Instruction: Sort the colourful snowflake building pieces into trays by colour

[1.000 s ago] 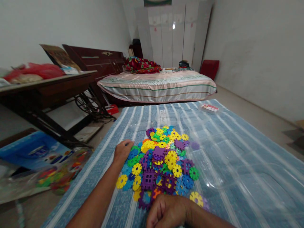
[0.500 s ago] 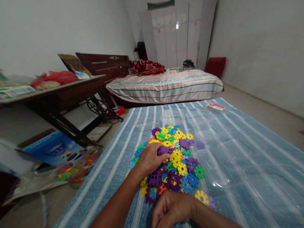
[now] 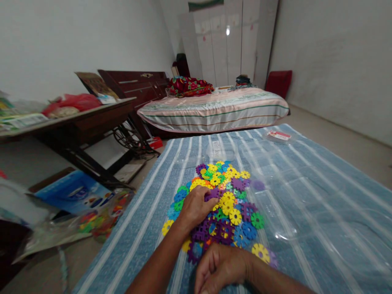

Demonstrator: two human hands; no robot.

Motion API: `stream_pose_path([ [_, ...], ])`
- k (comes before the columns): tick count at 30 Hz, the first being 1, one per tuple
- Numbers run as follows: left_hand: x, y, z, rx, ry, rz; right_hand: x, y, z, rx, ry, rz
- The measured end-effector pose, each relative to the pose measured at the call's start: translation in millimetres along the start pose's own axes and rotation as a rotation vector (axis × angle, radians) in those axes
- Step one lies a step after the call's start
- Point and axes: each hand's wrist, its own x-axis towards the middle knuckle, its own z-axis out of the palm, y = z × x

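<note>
The left hand lies palm down on the pile of plastic gear pieces, its fingers curled over a purple piece at the pile's centre, a loose grip that pinches the piece rather than lifting it clear. The right hand rests at the pile's six o'clock edge, curled into a near fist; I cannot tell whether anything is inside it. The pieces sit heaped on a blue striped cloth covering the surface, probably so the small bits stay gathered and within reach of both hands. A clear plastic sheet spreads from the pile toward three o'clock, and a small packet lies near one o'clock. Beyond, at twelve o'clock, stands a bed; a dark wooden table is at ten o'clock.
</note>
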Motion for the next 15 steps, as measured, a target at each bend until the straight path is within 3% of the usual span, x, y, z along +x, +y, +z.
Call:
stream_pose_path([
  [6, -0.2, -9.1, -1.2, -0.075, 0.057, 0.004, -0.1, -0.6, 1.6, -0.001, 0.009, -0.008],
  [10, 2.1, -18.3, -5.6, -0.035, 0.151, -0.084, -0.5, -1.5, 2.3, -0.027, -0.001, -0.019],
  [15, 5.9, -9.1, -13.6, -0.072, 0.232, -0.16, 0.1, -1.7, 2.5, -0.033, -0.001, -0.015],
])
